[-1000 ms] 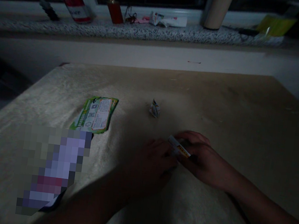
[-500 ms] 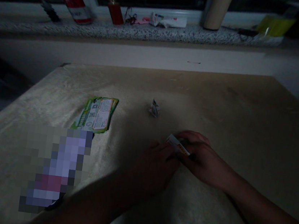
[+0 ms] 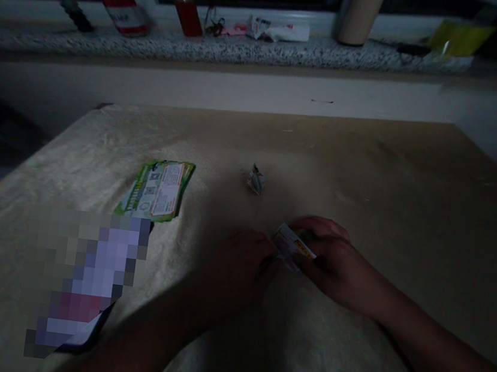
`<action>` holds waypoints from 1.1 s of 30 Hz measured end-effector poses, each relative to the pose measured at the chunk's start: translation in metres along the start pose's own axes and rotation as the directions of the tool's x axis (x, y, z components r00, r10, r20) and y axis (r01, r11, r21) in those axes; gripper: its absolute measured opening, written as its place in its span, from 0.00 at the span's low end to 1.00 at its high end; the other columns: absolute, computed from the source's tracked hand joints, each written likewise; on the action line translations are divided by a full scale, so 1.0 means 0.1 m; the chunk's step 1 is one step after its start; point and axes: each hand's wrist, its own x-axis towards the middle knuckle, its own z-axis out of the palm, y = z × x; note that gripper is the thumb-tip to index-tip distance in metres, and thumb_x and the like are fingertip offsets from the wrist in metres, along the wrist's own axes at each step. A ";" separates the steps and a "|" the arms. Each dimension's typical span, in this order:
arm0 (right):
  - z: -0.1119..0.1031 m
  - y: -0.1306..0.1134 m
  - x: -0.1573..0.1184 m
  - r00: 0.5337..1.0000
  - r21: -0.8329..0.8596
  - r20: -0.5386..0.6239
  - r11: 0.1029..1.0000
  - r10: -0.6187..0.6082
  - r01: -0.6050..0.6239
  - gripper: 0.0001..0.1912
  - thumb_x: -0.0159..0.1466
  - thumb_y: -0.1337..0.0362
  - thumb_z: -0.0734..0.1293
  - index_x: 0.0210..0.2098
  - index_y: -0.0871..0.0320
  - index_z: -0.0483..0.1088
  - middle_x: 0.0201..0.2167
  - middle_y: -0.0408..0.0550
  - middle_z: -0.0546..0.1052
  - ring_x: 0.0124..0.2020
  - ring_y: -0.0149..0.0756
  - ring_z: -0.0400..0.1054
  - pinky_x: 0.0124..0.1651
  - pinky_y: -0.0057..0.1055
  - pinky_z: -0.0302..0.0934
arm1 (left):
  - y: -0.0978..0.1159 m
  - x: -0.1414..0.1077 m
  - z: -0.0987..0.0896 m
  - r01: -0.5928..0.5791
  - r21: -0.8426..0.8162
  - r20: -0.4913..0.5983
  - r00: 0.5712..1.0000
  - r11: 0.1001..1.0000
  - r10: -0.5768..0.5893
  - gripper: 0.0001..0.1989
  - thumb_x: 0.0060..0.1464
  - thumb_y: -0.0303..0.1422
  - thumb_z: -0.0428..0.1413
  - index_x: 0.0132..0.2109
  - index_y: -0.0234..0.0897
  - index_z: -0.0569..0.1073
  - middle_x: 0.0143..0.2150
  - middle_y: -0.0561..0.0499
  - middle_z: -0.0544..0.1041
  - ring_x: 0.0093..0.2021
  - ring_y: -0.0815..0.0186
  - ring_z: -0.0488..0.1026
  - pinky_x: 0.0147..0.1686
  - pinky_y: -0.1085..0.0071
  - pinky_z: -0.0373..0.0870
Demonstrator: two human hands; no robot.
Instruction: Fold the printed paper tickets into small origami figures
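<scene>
White printed packet [image 3: 286, 236], a yellow-orange patch along one side, sits between your two hands, over the middle of the bench [image 3: 394, 180] and well short of its far edge. Contact with the surface: cannot tell. Your right hand [image 3: 332, 258] has thumb and fingers closed on the packet's right end. Your left hand [image 3: 238, 269], back upward, is at the left end, fingers curled and in deep shadow; you cannot tell whether they grip it.

Outward from the hands: small folded scrap [image 3: 256, 181] on the bench, between them and the far edge. Leftward of it, overlapping green printed cards [image 3: 155, 189], closer to the left edge. Phone [image 3: 97, 270], mostly pixelated, lies just on your side of the cards, slanted.

Past the far edge, on the speckled window sill [image 3: 228, 55], you have, left to right: red can [image 3: 119, 2], red bottle [image 3: 188, 17], crumpled white tube [image 3: 289, 32], beige cylinder [image 3: 362, 16], yellow item [image 3: 460, 40]. Lighting dim.
</scene>
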 end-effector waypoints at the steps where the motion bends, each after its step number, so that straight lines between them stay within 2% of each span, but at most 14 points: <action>1: 0.00 0.00 0.00 1.000 -0.001 0.003 1.000 0.002 -0.002 0.09 0.68 0.66 0.68 0.41 0.47 0.81 0.52 0.47 0.78 0.57 0.45 0.70 0.62 0.49 0.58 | 0.01 0.01 0.00 0.018 0.025 -0.005 1.000 1.000 -0.018 0.08 0.66 0.32 0.54 0.42 0.37 0.78 0.39 0.48 0.80 0.41 0.58 0.75 0.49 0.57 0.68; 4: 0.00 0.00 0.00 1.000 -0.009 0.006 1.000 0.005 -0.004 0.08 0.68 0.64 0.68 0.39 0.48 0.81 0.53 0.48 0.77 0.58 0.46 0.69 0.63 0.49 0.58 | 0.05 0.02 0.03 0.042 0.097 -0.026 0.999 0.994 -0.039 0.11 0.68 0.32 0.51 0.40 0.34 0.77 0.39 0.46 0.78 0.40 0.57 0.73 0.47 0.56 0.68; 8: 0.01 0.01 -0.01 1.000 -0.026 0.024 1.000 0.004 -0.004 0.07 0.67 0.63 0.69 0.39 0.49 0.81 0.54 0.48 0.76 0.59 0.46 0.68 0.64 0.50 0.57 | 0.03 0.01 0.05 0.008 0.075 -0.027 1.000 0.997 -0.006 0.10 0.68 0.32 0.50 0.44 0.36 0.76 0.41 0.46 0.78 0.43 0.58 0.73 0.49 0.57 0.68; 10: 0.01 0.01 -0.01 0.999 -0.032 0.034 0.999 0.004 -0.003 0.07 0.67 0.64 0.69 0.40 0.48 0.81 0.55 0.48 0.76 0.59 0.46 0.68 0.64 0.50 0.57 | -0.01 -0.01 0.03 -0.048 0.025 0.000 0.999 0.999 0.048 0.07 0.65 0.31 0.55 0.47 0.38 0.77 0.43 0.48 0.78 0.45 0.59 0.73 0.51 0.58 0.67; 13: 0.01 0.02 -0.02 1.000 -0.036 0.016 0.999 0.001 -0.001 0.07 0.66 0.65 0.70 0.40 0.48 0.81 0.55 0.47 0.76 0.60 0.47 0.67 0.64 0.51 0.56 | -0.02 -0.02 0.02 -0.161 -0.018 0.017 0.987 0.987 0.161 0.08 0.61 0.29 0.59 0.47 0.41 0.77 0.47 0.50 0.78 0.49 0.60 0.73 0.53 0.60 0.66; 18: 0.02 0.03 -0.02 1.000 -0.020 0.009 1.000 -0.015 0.015 0.07 0.65 0.65 0.70 0.39 0.48 0.81 0.55 0.47 0.76 0.60 0.47 0.67 0.63 0.50 0.57 | 0.04 0.01 0.07 -0.263 0.046 0.044 0.964 0.964 0.261 0.09 0.64 0.28 0.55 0.48 0.40 0.78 0.52 0.47 0.78 0.52 0.57 0.73 0.52 0.59 0.67; 26: 0.01 0.02 -0.01 1.000 -0.003 -0.002 1.000 -0.015 0.015 0.10 0.70 0.63 0.66 0.40 0.48 0.81 0.54 0.48 0.77 0.59 0.45 0.68 0.64 0.50 0.57 | 0.04 0.00 0.13 -0.274 0.132 0.039 0.962 0.953 0.272 0.09 0.64 0.28 0.54 0.47 0.40 0.78 0.53 0.45 0.77 0.53 0.56 0.73 0.52 0.58 0.67; 33: 0.01 0.03 -0.01 1.000 0.008 0.004 1.000 -0.017 0.017 0.10 0.71 0.63 0.66 0.39 0.49 0.81 0.54 0.48 0.77 0.59 0.45 0.68 0.64 0.50 0.57 | 0.09 0.01 0.12 -0.219 0.103 0.067 0.975 0.970 0.213 0.10 0.64 0.28 0.54 0.48 0.39 0.78 0.53 0.45 0.77 0.54 0.55 0.72 0.54 0.55 0.67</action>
